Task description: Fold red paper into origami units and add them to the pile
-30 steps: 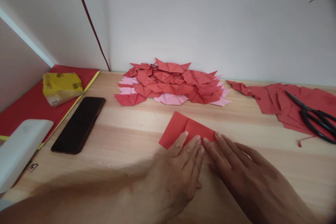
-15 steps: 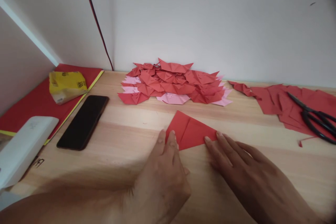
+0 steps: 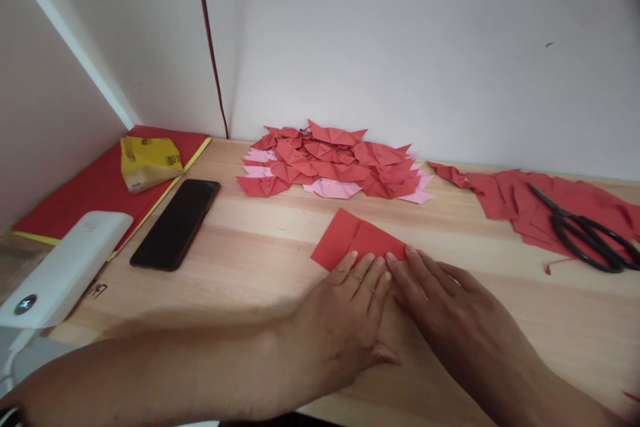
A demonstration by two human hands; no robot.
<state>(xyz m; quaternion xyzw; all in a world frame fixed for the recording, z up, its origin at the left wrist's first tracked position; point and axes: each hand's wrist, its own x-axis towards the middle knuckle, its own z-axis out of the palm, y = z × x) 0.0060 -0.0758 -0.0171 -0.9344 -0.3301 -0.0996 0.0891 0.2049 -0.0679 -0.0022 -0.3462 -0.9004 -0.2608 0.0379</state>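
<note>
A folded sheet of red paper (image 3: 353, 235) lies flat on the wooden table, with a crease running across it. My left hand (image 3: 345, 320) rests palm down, its fingers stretched out and pressing on the paper's near edge. Beside it my right hand (image 3: 445, 303) lies flat too, fingertips on the paper's right corner. The two hands' fingers almost meet, and they cover the near edge of the sheet. Behind the paper stands a pile of folded red and pink paper shapes (image 3: 330, 163).
Black-handled scissors (image 3: 583, 227) lie on a stack of red paper (image 3: 505, 197) at the right. On the left are a black phone (image 3: 176, 223), a white power bank (image 3: 70, 267), a yellow packet (image 3: 151, 161) and a red folder (image 3: 75, 193). A wall (image 3: 390, 33) rises behind.
My left hand has slid right along the paper's near edge, toward my right hand, uncovering the left corner. The right hand stays on the right corner. The view has shifted slightly.
</note>
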